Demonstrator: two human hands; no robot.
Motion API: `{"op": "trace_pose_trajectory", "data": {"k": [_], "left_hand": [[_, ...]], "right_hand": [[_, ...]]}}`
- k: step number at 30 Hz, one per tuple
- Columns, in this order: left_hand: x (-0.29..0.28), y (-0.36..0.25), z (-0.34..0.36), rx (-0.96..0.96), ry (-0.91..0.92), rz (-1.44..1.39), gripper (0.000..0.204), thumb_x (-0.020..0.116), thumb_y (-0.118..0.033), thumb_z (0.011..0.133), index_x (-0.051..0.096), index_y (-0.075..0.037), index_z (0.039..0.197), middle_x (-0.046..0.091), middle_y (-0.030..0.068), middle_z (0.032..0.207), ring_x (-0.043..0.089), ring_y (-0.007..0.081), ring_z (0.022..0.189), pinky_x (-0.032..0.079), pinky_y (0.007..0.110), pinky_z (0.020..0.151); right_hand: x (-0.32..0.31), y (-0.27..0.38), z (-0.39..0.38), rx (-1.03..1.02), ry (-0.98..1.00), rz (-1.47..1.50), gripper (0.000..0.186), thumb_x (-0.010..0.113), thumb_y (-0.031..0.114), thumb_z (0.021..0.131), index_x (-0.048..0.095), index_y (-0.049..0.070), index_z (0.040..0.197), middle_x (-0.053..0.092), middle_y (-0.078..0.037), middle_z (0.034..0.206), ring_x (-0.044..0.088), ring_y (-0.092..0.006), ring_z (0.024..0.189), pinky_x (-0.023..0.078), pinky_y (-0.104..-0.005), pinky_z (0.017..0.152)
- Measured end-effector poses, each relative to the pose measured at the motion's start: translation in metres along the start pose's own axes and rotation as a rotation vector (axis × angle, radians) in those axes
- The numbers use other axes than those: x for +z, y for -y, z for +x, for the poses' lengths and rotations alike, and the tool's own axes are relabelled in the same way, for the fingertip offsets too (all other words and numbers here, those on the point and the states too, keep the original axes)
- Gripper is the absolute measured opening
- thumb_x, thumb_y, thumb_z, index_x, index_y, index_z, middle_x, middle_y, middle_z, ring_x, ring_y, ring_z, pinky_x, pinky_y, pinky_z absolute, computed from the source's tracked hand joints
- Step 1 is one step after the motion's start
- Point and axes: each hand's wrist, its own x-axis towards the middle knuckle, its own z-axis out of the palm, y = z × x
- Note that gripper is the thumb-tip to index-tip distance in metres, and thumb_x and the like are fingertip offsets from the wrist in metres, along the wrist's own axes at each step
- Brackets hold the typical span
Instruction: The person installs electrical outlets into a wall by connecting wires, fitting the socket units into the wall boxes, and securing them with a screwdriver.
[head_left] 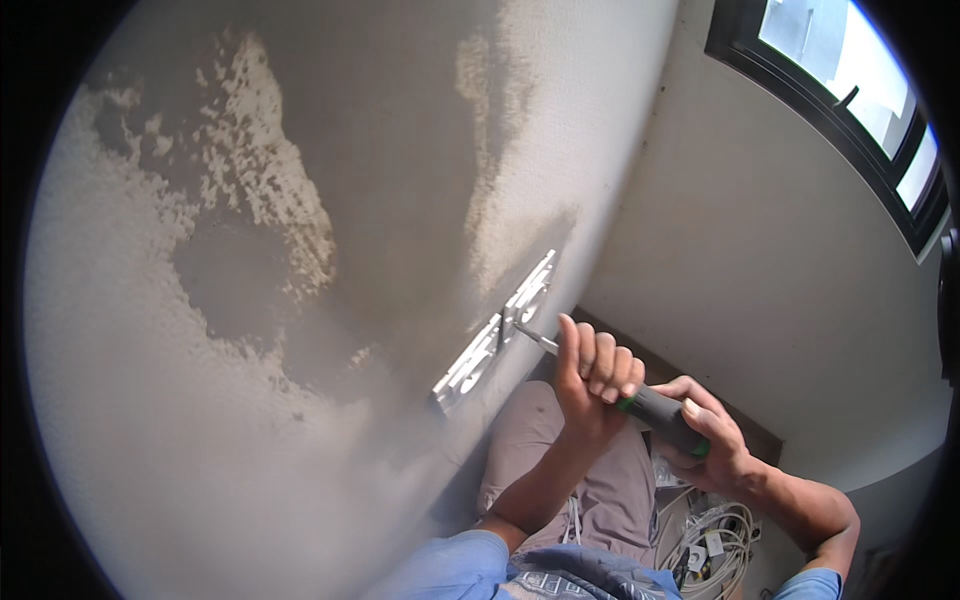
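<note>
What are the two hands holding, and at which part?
Both grip a screwdriver: left hand at the handle's front, right hand at its rear end.

- No packages, signs or screens show anywhere in the view.
- The only label-like items are small pale tags (713, 543) on the coil of white cables (722, 548) lying on the floor, at the lower right, below the person's right forearm.
- Each tag is a small rectangular slip, off-white to light grey, lying among the cable loops; a darker small piece sits just beside them to the left.
- They are too small and blurred to tell whether anything is printed on them.
</note>
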Motion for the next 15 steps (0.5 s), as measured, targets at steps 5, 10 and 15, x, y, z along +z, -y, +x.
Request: {"op": "trace_pose_trajectory", "data": {"k": [5,10,15], "left_hand": [[-0.003,-0.01,0.009,-0.063,0.076,-0.148,0.056,0.02,-0.044,0.109,0.033,-0.015,0.063,0.029,-0.0016,0.05,0.032,0.0109,0.038,0.041,0.029,0.046],[-0.01,-0.01,0.006,-0.053,0.084,-0.095,0.056,0.022,-0.044,0.109,0.033,-0.015,0.062,0.029,-0.0017,0.05,0.032,0.0113,0.038,0.041,0.029,0.046],[-0.012,-0.006,-0.001,-0.051,0.086,-0.109,0.054,0.025,-0.043,0.109,0.033,-0.015,0.064,0.03,-0.0023,0.052,0.032,0.0108,0.041,0.042,0.029,0.049]], "right_hand": [[0.011,0.007,-0.002,-0.161,-0.024,-0.43,0.055,0.066,0.028,0.094,0.042,0.012,0.14,0.056,-0.009,0.078,0.05,-0.0087,0.061,0.038,-0.0233,0.046],[0.006,0.007,-0.003,-0.819,0.052,-1.956,0.067,0.082,0.018,0.075,0.054,0.004,0.134,0.056,-0.013,0.083,0.06,-0.0231,0.069,0.05,-0.0312,0.054],[0.0,-0.013,-0.002,-0.501,-0.053,-1.048,0.046,0.068,0.02,0.088,0.056,0.003,0.129,0.055,-0.011,0.076,0.053,-0.013,0.059,0.044,-0.0275,0.05]]}}
